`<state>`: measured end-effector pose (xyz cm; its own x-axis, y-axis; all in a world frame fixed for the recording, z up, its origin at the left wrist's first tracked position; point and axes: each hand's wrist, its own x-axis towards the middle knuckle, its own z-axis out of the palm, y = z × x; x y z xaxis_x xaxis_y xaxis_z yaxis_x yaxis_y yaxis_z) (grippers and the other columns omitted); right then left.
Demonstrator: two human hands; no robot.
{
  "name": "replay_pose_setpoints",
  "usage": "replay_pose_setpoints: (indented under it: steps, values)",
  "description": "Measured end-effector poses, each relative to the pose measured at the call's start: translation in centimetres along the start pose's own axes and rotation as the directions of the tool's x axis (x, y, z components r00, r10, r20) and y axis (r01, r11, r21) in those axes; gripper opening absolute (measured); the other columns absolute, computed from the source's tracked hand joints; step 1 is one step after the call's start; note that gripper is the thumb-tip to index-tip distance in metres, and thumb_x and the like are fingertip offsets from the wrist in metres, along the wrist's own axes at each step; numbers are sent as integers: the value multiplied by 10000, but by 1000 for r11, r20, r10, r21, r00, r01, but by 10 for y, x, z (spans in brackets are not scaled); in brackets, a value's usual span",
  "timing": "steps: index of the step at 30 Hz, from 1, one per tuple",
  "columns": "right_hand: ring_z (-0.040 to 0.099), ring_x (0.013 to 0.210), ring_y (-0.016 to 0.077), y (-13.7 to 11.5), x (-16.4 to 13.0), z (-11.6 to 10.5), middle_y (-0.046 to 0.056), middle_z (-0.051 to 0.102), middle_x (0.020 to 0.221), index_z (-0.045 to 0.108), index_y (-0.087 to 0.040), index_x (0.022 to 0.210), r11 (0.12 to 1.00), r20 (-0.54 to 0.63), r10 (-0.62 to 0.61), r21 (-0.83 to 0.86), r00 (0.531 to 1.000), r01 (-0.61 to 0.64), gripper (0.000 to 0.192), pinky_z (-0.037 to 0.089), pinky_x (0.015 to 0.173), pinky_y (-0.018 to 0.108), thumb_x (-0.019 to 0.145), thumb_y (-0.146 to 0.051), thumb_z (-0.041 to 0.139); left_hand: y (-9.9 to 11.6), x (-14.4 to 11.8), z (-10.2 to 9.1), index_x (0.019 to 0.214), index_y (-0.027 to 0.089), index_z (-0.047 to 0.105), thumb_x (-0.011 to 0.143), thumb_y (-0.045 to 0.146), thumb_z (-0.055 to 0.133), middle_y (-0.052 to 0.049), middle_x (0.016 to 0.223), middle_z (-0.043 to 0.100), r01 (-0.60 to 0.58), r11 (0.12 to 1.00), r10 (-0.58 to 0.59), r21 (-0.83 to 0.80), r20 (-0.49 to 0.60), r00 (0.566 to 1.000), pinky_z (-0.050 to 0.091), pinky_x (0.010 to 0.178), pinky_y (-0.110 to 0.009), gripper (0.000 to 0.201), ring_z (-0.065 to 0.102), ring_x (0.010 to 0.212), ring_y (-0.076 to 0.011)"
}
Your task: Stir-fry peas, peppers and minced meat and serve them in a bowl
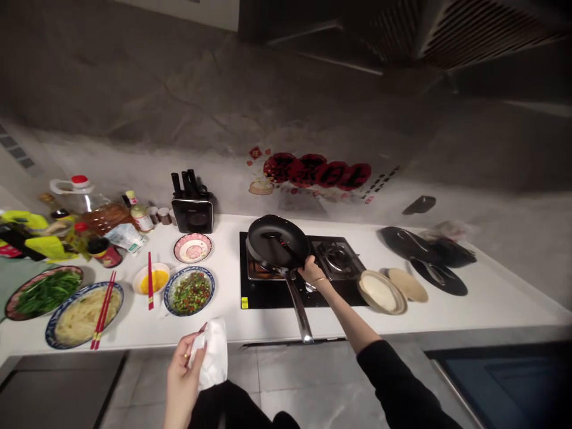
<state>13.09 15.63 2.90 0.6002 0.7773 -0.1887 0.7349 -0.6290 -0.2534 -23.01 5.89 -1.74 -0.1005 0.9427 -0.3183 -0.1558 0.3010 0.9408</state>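
Black pan (277, 241), white cloth (213, 353), red chopsticks (149, 280), blue-rimmed bowl (189, 291), pink patterned dish (192, 248), yellow egg (154, 280).

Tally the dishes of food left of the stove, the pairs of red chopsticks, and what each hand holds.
Dishes holding food: 4 – red-rimmed plate of greens, blue-rimmed plate of noodles, small white bowl of yellow egg, blue-rimmed bowl of chopped vegetables
Red chopstick pairs: 2
Held things: 2 – white paper towel in left hand; black frying pan at right hand
Total: 8
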Motion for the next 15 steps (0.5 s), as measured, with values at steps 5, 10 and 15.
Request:
replay_pose_setpoints:
  steps: [5, 10, 15]
  values:
    - [603, 776, 202, 18, -1, -33, 150, 626, 821, 582, -104, 886, 995, 35, -54, 90, 998, 51, 265, 410, 660, 281, 858, -330, 447, 12, 13, 25, 902, 163, 617, 658, 425, 649, -93, 1021, 650, -167, 986, 167, 25, -4, 986, 464, 818, -286, 360, 591, 967, -222]
    - [295, 340, 49, 51, -83, -37, -36, 463, 533, 575, -130, 920, 709, 243, -141, 701, 960, -74, 509, 212, 360, 207, 818, -573, 346, 44, 48, 77, 827, 171, 660, 719, 309, 596, -60, 917, 580, -542, 817, 575, 196, -208, 792, 420, 877, -320, 187, 543, 938, -191]
    - [201, 337, 13, 50, -180, 0, -100, 357, 490, 550, -162, 906, 273, 417, -197, 893, 887, -359, 538, 140, 353, 185, 658, -639, 564, 83, 75, 149, 942, 192, 678, 803, 202, 502, -47, 895, 512, -771, 597, 780, 223, 64, 623, 464, 701, -240, 224, 537, 788, -128]
